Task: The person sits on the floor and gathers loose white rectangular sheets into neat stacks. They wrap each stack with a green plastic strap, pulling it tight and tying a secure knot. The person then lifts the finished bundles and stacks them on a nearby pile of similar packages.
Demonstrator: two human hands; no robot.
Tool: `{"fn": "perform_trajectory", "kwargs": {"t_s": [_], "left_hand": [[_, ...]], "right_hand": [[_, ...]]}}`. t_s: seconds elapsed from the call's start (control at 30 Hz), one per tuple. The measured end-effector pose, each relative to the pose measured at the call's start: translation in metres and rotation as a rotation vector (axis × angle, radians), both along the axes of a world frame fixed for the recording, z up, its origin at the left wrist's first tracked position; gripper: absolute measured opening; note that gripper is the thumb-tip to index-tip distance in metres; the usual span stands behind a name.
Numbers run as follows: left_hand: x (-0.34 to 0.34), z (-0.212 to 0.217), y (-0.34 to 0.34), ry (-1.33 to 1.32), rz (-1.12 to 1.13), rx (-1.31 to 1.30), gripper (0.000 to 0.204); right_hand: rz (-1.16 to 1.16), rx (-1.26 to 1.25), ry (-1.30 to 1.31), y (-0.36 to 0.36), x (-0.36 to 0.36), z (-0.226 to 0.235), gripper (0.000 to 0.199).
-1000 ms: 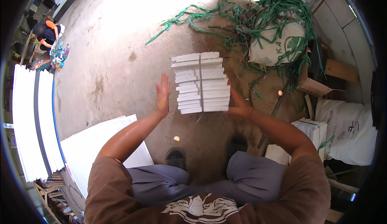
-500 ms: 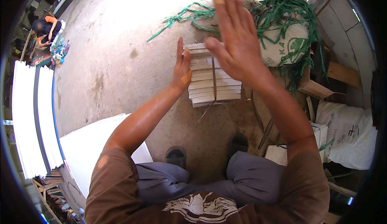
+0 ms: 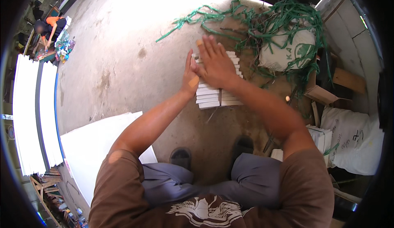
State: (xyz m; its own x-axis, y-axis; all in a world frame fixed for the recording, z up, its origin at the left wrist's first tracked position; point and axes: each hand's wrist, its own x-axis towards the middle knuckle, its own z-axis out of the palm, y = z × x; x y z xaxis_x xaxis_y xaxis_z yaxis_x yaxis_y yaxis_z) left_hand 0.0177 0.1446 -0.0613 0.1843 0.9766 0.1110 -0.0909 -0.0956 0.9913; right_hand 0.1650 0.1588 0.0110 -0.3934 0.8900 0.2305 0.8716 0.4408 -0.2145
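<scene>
Head view: the right hand (image 3: 215, 63) lies flat, fingers (image 3: 209, 47) spread open, palm down on top of a stack (image 3: 217, 94) of white slabs. The left hand (image 3: 190, 77) stands on edge with fingers straight, pressed against the stack's left side; a plaster sits on it near the wrist. Neither hand grips anything. The stack rests on the concrete floor (image 3: 123, 55), straight ahead of the person's shoes (image 3: 180, 157) and knees. Just beyond it lies a tangle of green straps (image 3: 283, 18) draped over a white sack (image 3: 287, 47). To the right are cardboard pieces (image 3: 324, 94) and another white sack (image 3: 355, 141). A large white sheet (image 3: 94, 141) lies at lower left. Far off at upper left, another person (image 3: 49, 26) in orange crouches.
</scene>
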Motion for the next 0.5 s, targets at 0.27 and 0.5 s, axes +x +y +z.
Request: {"fn": "perform_trajectory", "kwargs": {"t_s": [0.27, 0.5], "left_hand": [[-0.003, 0.025, -0.012, -0.033, -0.018, -0.128, 0.068], [-0.023, -0.037, -0.011, -0.414, -0.132, -0.376, 0.087]], "right_hand": [[-0.023, 0.047, 0.024, -0.052, 0.016, 0.047, 0.089], [0.040, -0.304, 1.209, -0.032, 0.099, 0.002, 0.077]]}}
